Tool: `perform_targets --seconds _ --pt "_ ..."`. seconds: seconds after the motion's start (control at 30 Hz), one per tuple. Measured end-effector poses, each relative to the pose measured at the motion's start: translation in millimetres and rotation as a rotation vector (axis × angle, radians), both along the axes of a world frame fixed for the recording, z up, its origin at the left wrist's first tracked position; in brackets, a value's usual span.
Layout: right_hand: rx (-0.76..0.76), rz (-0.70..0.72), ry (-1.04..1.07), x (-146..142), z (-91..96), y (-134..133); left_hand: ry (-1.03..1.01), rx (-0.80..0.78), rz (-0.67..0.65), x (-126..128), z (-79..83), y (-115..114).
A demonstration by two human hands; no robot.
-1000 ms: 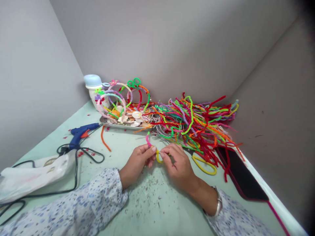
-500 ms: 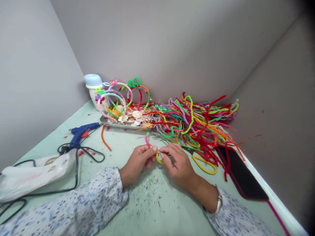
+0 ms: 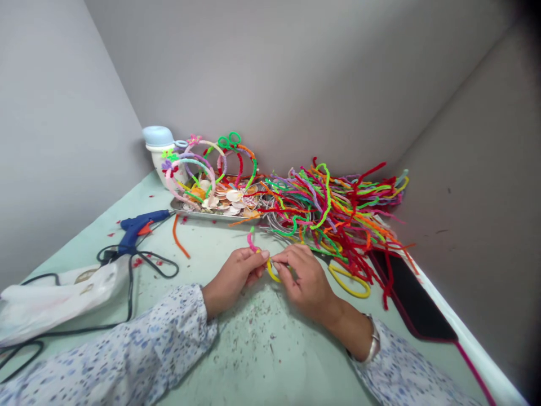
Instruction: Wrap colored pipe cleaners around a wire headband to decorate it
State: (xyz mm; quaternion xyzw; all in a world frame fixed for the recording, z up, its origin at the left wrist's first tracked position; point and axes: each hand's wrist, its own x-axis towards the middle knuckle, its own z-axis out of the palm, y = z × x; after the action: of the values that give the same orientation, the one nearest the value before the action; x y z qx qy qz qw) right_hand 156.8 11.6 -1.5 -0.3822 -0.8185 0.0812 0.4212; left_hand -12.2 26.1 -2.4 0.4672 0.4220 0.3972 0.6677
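Over the middle of the table, my left hand is closed, thumb and fingers pinching a strip of pipe cleaner. Its upper end, pink with a green tip, sticks up beyond my fingers, while a yellow length curves out below. My right hand meets the left one, with thumb and index finger pinched at the yellow part. What lies between those fingertips is too small to make out. A big heap of coloured pipe cleaners lies behind my hands.
A metal tray holds shells and several fuzzy-wrapped headbands. A blue glue gun with a black cord lies left, near a white plastic bag. A white bottle stands behind. A yellow loop and black pad lie right.
The whole view has shifted slightly left. My hands keep nearly the same pose, with the right fingertips a little closer to the left thumb at the yellow strip.
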Motion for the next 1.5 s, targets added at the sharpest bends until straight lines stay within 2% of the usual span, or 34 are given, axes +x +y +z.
perform_targets --seconds 0.2,0.33,0.63,0.77,1.1,1.5 --pt "-0.004 -0.050 0.055 -0.7 1.5 -1.1 -0.119 0.036 0.063 1.7 -0.1 -1.5" --pt "0.023 -0.034 0.020 -0.6 1.5 -0.8 -0.162 0.000 0.097 1.5 1.6 -0.9" --pt "0.212 -0.034 -0.037 -0.6 -4.9 4.0 -0.146 0.012 0.048 0.1 0.8 -1.5" --pt "0.245 -0.039 -0.037 -0.8 -4.9 4.0 -0.144 0.028 0.048 0.5 -0.1 -1.5" --pt "0.218 -0.064 -0.002 -2.6 -4.3 1.4 -0.154 0.029 0.054 1.4 0.7 -2.0" --pt "0.084 -0.068 0.082 -4.5 -2.5 -2.3 -0.169 0.038 0.058 1.1 -0.4 -3.9"
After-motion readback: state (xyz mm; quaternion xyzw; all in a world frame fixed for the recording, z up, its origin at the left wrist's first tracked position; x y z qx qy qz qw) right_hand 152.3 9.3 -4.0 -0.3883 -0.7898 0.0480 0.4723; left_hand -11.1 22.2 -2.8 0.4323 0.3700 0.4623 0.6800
